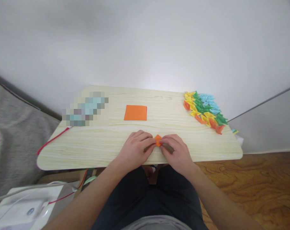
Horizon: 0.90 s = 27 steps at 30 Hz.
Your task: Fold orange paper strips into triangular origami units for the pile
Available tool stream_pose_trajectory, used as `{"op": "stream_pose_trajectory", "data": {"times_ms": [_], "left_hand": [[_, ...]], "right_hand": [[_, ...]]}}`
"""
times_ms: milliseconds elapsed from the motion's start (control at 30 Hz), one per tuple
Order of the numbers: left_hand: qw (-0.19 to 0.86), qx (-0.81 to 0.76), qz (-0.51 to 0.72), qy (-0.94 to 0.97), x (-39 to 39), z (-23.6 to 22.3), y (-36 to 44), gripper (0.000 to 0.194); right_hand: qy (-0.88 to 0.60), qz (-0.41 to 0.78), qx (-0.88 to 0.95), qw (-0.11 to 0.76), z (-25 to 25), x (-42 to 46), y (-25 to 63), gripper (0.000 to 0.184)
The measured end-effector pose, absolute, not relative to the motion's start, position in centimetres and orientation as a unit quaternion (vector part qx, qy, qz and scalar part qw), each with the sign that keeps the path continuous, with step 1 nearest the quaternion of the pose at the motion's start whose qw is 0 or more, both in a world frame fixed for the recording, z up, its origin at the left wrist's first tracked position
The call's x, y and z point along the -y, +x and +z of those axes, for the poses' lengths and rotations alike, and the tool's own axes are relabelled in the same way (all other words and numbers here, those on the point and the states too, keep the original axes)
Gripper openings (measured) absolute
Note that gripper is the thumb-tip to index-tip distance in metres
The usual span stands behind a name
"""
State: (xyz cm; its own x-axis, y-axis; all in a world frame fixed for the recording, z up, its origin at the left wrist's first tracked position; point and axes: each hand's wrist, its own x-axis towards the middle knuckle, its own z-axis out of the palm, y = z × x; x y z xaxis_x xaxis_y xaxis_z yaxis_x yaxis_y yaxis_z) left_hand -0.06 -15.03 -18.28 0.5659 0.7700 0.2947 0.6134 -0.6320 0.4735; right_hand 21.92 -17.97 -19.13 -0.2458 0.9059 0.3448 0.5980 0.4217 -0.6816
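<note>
A small folded piece of orange origami paper (158, 140) is held between both hands near the table's front edge. My left hand (138, 147) pinches its left side with closed fingers. On its right side, the fingertips of my right hand (176, 149) are pressed together on the paper. Part of the folded paper is hidden behind the fingers. Beyond my left hand lies a flat stack of orange paper squares (135, 113).
Folded paper pieces (204, 110) in yellow, green, blue and orange sit in rows at the right of the pale wooden table (99, 143). A blurred-out object (86, 110) lies at the left, with a red cable (52, 140) nearby. A white wall (145, 48) stands behind.
</note>
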Motion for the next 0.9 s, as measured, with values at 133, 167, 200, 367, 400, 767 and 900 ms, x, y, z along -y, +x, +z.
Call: {"op": "stream_pose_trajectory", "data": {"times_ms": [133, 167, 200, 367, 400, 767, 900], "left_hand": [[0.159, -0.398, 0.242, 0.871, 15.0, -18.3, 0.0, 0.017], [0.159, -0.397, 0.241, 0.871, 15.1, -18.3, 0.0, 0.017], [0.159, -0.396, 0.242, 0.871, 15.1, -18.2, 0.0, 0.017], [0.161, -0.399, 0.242, 0.87, 15.2, -18.0, 0.0, 0.019], [0.161, -0.4, 0.242, 0.869, 15.2, -17.9, 0.0, 0.019], [0.175, -0.422, 0.251, 0.853, 14.8, -18.2, 0.2, 0.016], [0.178, -0.452, 0.251, 0.837, 14.6, -18.3, 0.5, 0.014]], "right_hand": [[-0.488, 0.215, 0.765, 0.362, -19.2, 17.9, 21.8, 0.026], [-0.486, 0.215, 0.766, 0.362, -19.1, 17.8, 21.8, 0.027], [-0.485, 0.216, 0.767, 0.361, -19.1, 17.8, 21.8, 0.027], [-0.487, 0.216, 0.768, 0.356, -18.7, 17.7, 21.5, 0.023], [-0.49, 0.214, 0.767, 0.355, -18.6, 17.7, 21.5, 0.022], [-0.539, 0.158, 0.758, 0.332, -19.5, 18.0, 22.7, 0.008], [-0.547, 0.147, 0.763, 0.312, -19.0, 17.8, 22.5, 0.006]]}}
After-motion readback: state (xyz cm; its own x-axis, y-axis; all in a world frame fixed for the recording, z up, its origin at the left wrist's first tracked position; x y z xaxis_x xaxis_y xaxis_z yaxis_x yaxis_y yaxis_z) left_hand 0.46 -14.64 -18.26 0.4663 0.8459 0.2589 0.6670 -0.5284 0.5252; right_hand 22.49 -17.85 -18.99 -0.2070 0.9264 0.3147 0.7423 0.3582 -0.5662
